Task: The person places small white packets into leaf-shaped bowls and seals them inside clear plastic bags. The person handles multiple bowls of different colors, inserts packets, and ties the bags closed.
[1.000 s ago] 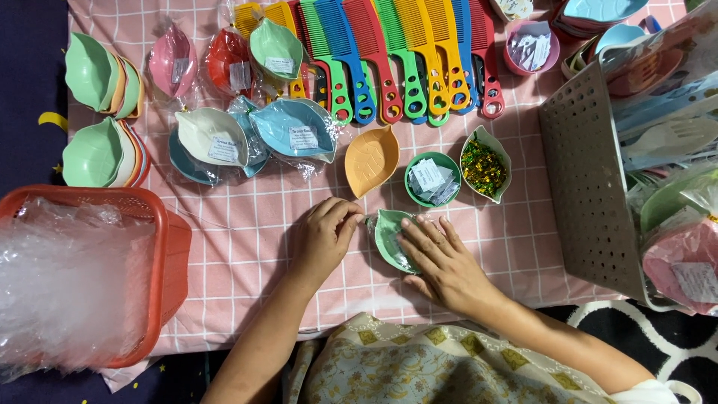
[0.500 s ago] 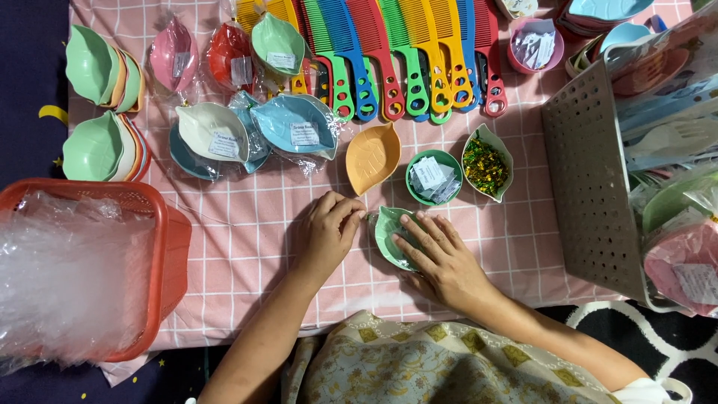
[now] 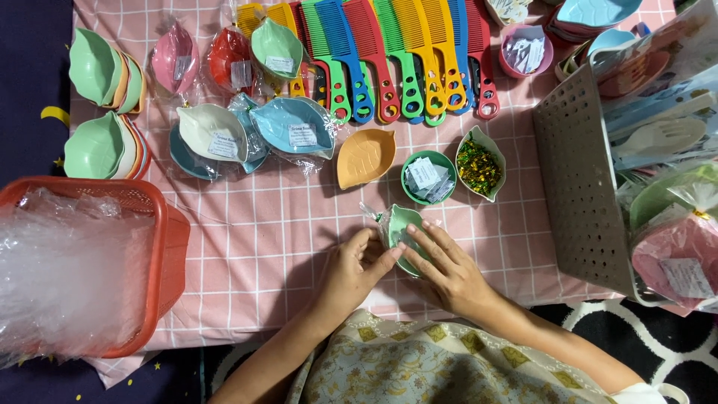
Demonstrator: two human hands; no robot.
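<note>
Grip: both my hands clasp the bagged green leaf dish (image 3: 402,233), left hand (image 3: 350,271) pinching the wrap, right hand (image 3: 441,267) pressing on top.
Dish: on pink checked cloth (image 3: 269,224).
Beyond grip: orange leaf dish (image 3: 365,157), green bowl of slips (image 3: 428,178).

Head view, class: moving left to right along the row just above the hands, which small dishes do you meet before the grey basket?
Orange leaf-shaped dish → round green bowl of paper slips → pale leaf-shaped dish of green and yellow bits → grey perforated basket.
</note>
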